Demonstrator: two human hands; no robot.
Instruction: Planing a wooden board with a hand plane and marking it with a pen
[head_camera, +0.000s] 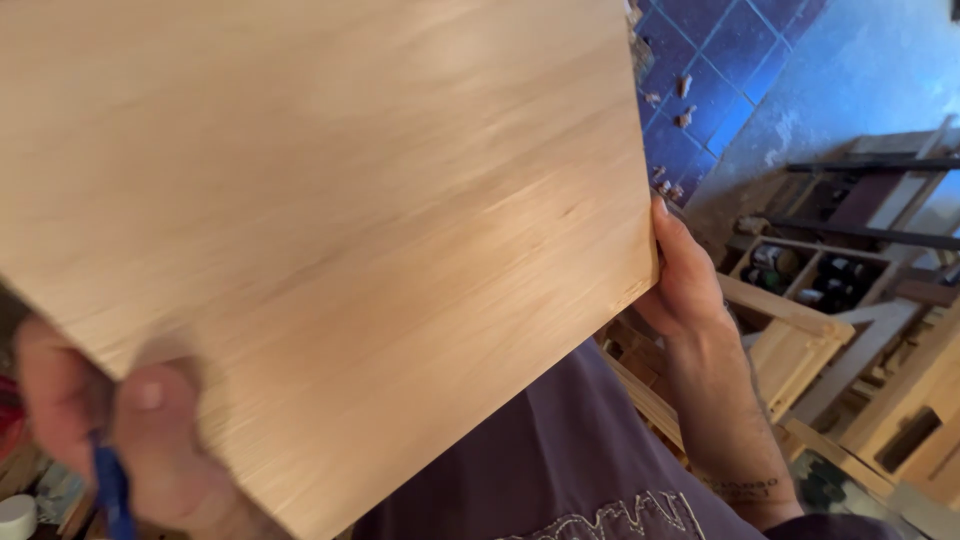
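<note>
left hand (110, 440) grips wooden panel (330, 220), blurred, maybe also a blue tool (112, 495) | right hand (680, 280) clasps panel edge

We read this as woodworking shop. Large pale wood panel (320, 230) fills view. Below right we see unfinished timber frames (800, 340) and stacked offcuts, open wooden rack with dark bottles (800, 275), small wood scraps (684, 100) scattered on blue tiled floor (720, 60), dusty concrete patch beside tiles.
</note>
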